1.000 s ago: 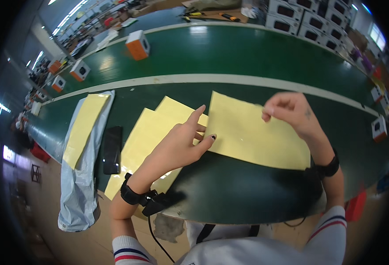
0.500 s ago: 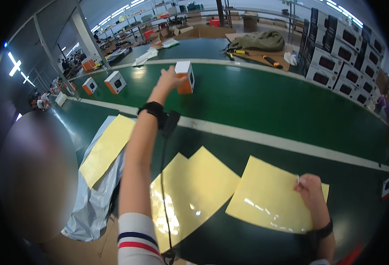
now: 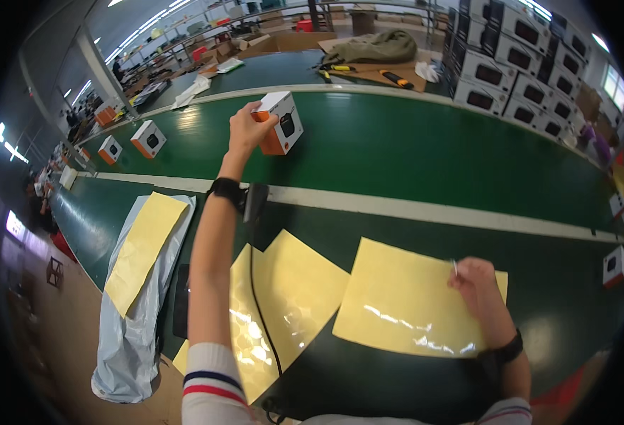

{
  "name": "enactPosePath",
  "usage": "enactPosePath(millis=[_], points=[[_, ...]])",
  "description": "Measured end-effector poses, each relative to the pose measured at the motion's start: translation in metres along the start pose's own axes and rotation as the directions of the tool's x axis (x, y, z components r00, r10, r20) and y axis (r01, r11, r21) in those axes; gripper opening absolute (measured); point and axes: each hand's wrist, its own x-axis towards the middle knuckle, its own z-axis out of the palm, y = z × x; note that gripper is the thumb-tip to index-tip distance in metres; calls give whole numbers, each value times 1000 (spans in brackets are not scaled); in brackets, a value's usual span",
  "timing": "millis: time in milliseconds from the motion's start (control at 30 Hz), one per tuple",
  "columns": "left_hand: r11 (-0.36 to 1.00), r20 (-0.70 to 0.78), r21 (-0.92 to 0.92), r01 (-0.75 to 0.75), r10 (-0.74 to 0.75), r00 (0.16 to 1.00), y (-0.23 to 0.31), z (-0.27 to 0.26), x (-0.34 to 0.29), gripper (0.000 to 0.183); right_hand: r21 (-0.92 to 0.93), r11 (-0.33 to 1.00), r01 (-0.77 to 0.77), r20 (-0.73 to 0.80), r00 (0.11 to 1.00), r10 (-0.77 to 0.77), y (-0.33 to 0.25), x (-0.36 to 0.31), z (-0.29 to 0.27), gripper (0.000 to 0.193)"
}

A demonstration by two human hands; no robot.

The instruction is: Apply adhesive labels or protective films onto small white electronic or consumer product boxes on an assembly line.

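Note:
My left hand [image 3: 248, 133] reaches out over the green conveyor belt [image 3: 368, 142] and grips the left side of a small white and orange box [image 3: 288, 127]. The box stands upright, a dark device pictured on its front. Low on the right, my right hand [image 3: 479, 282] is closed in a pinch over a yellow glossy sheet [image 3: 397, 297]. A small whitish piece shows at its fingertips, too small to name. Left of that sheet lie more yellow sheets [image 3: 305, 283], partly overlapping and crossed by a black cable [image 3: 261, 312].
Two similar boxes [image 3: 148, 139] stand farther left on the belt. A grey plastic bag [image 3: 129, 354] with a yellow strip [image 3: 145, 248] hangs over the table's left edge. Another box [image 3: 614, 266] sits far right. Behind the belt are stacked cartons [image 3: 510, 64] and yellow-black tools [image 3: 397, 79].
The box in my left hand has turned, so its pictured front now faces me more. The whole view has swung a little to the right. My right hand keeps its pinch over the sheet.

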Motion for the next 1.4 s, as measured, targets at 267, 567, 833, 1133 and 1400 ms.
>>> enactPosePath(millis=[267,567,833,1133,1400], points=[[803,374,-558,-208,468,801,195,-106,-155,59,110,916,386,-130,919,-371,-59,-25,-15,14],[657,554,-719,-224,738,386,236,-146,-308,61,-23,835,550,212,819,-534,-93,-84,37,20],[695,557,-585,-417,718,417,258,-151,-306,59,-326,728,603,394,787,-475,-65,-125,71,8],[688,543,-674,-268,708,451,254,-144,-309,53,-515,498,697,482,716,-505,-59,-121,59,11],[652,519,-738,-174,713,471,247,-139,-313,49,-553,394,734,605,679,-415,-43,-107,71,13]])
